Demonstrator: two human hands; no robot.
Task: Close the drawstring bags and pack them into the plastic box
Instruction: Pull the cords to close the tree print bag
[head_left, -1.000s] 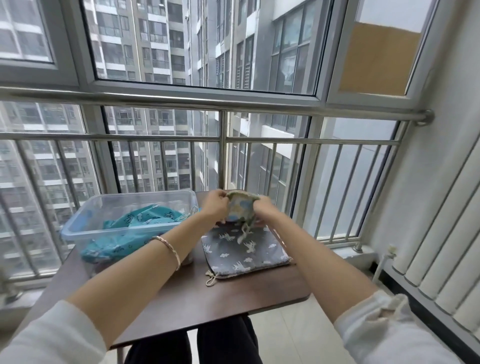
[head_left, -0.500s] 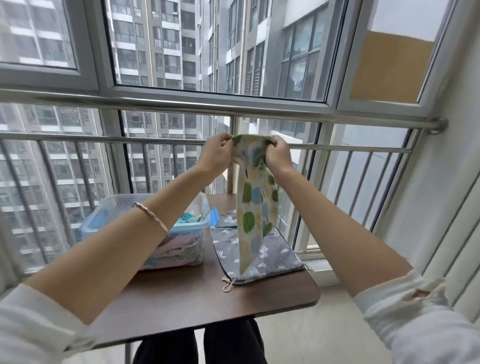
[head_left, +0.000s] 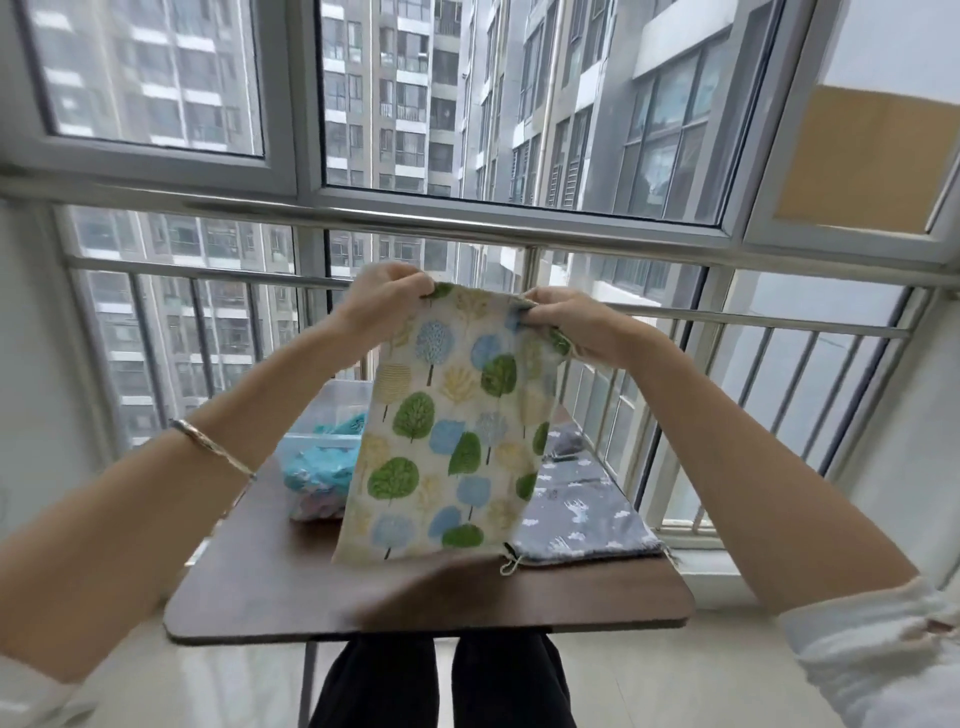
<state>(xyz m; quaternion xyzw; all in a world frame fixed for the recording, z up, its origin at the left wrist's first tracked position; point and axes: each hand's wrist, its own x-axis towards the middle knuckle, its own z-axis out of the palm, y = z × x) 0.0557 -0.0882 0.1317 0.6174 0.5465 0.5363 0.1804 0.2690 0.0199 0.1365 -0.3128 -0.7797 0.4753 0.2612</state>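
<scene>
A cream drawstring bag with green and blue trees (head_left: 452, 436) hangs flat in the air above the table. My left hand (head_left: 387, 296) pinches its top left corner and my right hand (head_left: 566, 325) pinches its top right corner. A grey drawstring bag with white deer and clouds (head_left: 582, 514) lies flat on the table's right side, its cord end at the front edge. The clear plastic box (head_left: 322, 415) stands at the back left, partly hidden behind the hanging bag, with teal and pink bags inside.
The small brown table (head_left: 322, 597) stands over my legs. A metal railing (head_left: 727, 322) and windows close off the far side, close behind the table. A white wall runs along the right.
The tree bag went from a bunch in both hands low over the grey bag to hanging raised; now my hands have drawn apart and it is spread flat.
</scene>
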